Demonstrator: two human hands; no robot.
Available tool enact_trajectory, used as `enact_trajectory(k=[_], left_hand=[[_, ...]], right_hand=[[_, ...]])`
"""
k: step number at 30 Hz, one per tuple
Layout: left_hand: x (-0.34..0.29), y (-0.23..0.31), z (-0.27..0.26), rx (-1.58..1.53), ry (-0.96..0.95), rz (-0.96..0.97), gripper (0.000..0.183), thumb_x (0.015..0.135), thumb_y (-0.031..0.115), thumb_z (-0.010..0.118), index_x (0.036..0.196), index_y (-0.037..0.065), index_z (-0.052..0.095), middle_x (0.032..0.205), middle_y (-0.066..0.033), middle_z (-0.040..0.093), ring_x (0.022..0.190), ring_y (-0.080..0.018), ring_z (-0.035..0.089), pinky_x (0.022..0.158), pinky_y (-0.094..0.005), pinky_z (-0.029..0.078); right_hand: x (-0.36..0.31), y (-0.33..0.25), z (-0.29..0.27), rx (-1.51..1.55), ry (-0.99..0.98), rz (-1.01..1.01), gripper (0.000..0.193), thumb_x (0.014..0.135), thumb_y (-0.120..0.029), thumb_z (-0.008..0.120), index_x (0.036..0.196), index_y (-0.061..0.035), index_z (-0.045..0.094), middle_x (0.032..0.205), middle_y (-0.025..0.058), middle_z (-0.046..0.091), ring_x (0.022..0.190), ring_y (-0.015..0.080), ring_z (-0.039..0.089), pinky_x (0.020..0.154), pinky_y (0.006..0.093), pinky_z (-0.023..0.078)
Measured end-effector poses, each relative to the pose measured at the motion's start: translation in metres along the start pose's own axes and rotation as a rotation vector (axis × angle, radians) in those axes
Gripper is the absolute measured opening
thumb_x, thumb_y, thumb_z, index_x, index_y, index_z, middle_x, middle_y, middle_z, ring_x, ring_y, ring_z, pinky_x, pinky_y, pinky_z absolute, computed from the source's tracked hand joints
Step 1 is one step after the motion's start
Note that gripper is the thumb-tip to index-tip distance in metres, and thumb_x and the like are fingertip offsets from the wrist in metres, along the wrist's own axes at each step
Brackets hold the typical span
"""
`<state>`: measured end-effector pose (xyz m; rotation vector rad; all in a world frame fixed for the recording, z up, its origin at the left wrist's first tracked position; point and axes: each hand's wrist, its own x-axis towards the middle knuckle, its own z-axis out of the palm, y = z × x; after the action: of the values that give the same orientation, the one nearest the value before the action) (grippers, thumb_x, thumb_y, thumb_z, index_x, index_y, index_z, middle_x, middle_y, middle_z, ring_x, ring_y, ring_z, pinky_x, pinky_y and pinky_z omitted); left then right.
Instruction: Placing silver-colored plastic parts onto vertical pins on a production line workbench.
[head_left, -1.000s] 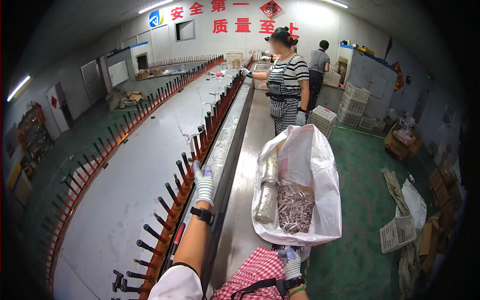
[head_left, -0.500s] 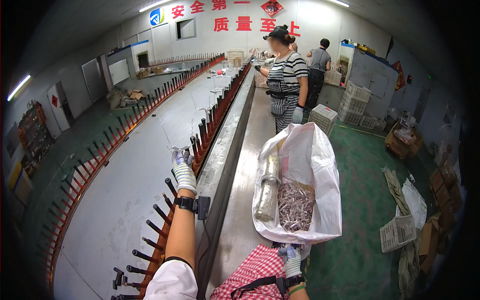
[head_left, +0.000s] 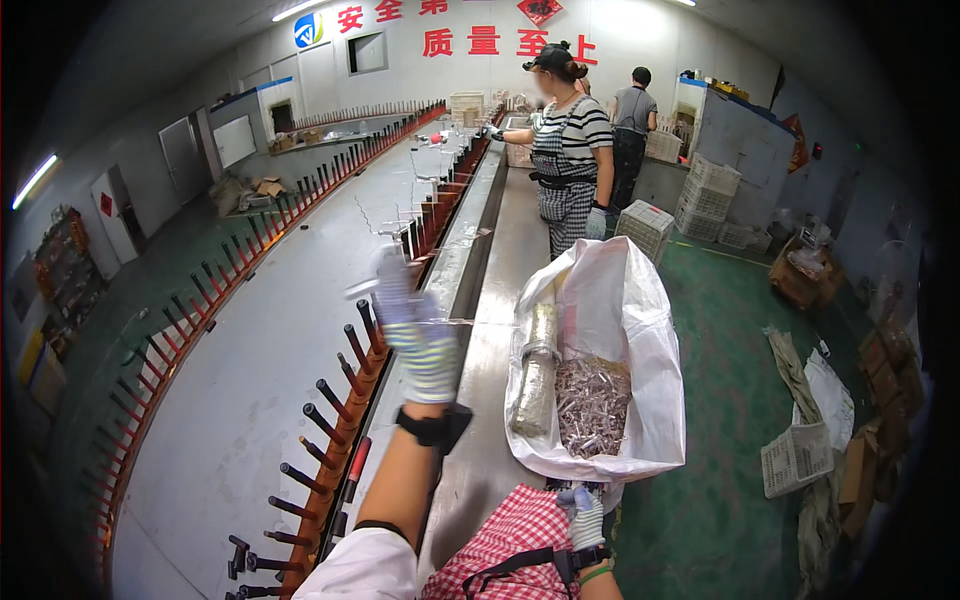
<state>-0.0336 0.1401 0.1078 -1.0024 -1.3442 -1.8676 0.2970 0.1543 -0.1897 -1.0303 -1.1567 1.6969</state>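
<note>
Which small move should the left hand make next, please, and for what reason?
Probably carry the left hand rightward, over the white sack. The hand is motion-blurred, so its grip is unclear, but a pale thin piece shows at its left side, and the sack is open to its right, with a heap of shiny pieces inside.

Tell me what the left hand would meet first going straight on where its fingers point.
Probably the thin silvery strands seen against the grey surface beyond the left hand, though blur leaves depth unclear.
</note>
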Motion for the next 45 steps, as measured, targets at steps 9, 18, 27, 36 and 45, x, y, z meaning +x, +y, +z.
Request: enact_trajectory(k=[9, 18, 27, 36, 45], left_hand=[[-0.189, -0.026, 0.036, 0.216, -1.307, 0.469, 0.057, 0.062, 0.012, 0.066, 0.116, 0.014, 0.049, 0.132, -0.0167, 0.036, 0.115, -0.0342, 0.042, 0.094, -0.0448, 0.036], [-0.139, -0.077, -0.006, 0.237, -0.898, -0.178, 0.056, 0.075, 0.013, 0.057, 0.126, 0.001, 0.038, 0.129, -0.0225, 0.038, 0.116, -0.0370, 0.041, 0.099, -0.0382, 0.033], [-0.045, -0.131, -0.043, -0.148, 0.091, -0.746, 0.064, 0.086, 0.007, 0.048, 0.139, 0.004, 0.012, 0.141, -0.0183, 0.020, 0.116, -0.0254, 0.042, 0.092, -0.0297, 0.038], [-0.014, -0.136, -0.069, -0.423, 0.360, -0.731, 0.050, 0.091, 0.016, 0.045, 0.136, 0.010, 0.023, 0.111, -0.0116, 0.051, 0.098, -0.0167, 0.052, 0.090, -0.0270, 0.039], [0.025, -0.050, -0.062, -0.192, 0.257, -0.133, 0.047, 0.092, 0.014, 0.037, 0.136, 0.005, 0.024, 0.132, -0.0135, 0.035, 0.115, -0.0217, 0.044, 0.101, -0.0325, 0.031]], right_hand=[[-0.005, -0.003, 0.017, 0.042, 0.022, 0.058, 0.037, 0.088, -0.031, 0.049, 0.078, 0.0029, 0.061, 0.071, 0.0123, 0.062, 0.062, 0.0203, 0.060, 0.063, 0.0323, 0.050], [-0.010, -0.009, 0.016, 0.058, 0.007, 0.006, 0.039, 0.086, -0.035, 0.051, 0.078, 0.0023, 0.060, 0.071, 0.0125, 0.062, 0.064, 0.0213, 0.060, 0.063, 0.0326, 0.050], [-0.009, -0.009, 0.018, 0.035, 0.004, 0.039, 0.043, 0.084, -0.039, 0.052, 0.080, 0.0029, 0.060, 0.071, 0.0123, 0.062, 0.065, 0.0211, 0.059, 0.063, 0.0332, 0.050], [-0.011, -0.007, 0.021, 0.053, -0.005, 0.031, 0.037, 0.089, -0.032, 0.048, 0.081, 0.0033, 0.059, 0.073, 0.0120, 0.062, 0.066, 0.0202, 0.059, 0.065, 0.0318, 0.050], [-0.013, -0.009, 0.036, 0.046, -0.021, 0.024, 0.037, 0.088, -0.032, 0.049, 0.081, 0.0032, 0.059, 0.073, 0.0119, 0.062, 0.065, 0.0204, 0.059, 0.064, 0.0322, 0.050]])
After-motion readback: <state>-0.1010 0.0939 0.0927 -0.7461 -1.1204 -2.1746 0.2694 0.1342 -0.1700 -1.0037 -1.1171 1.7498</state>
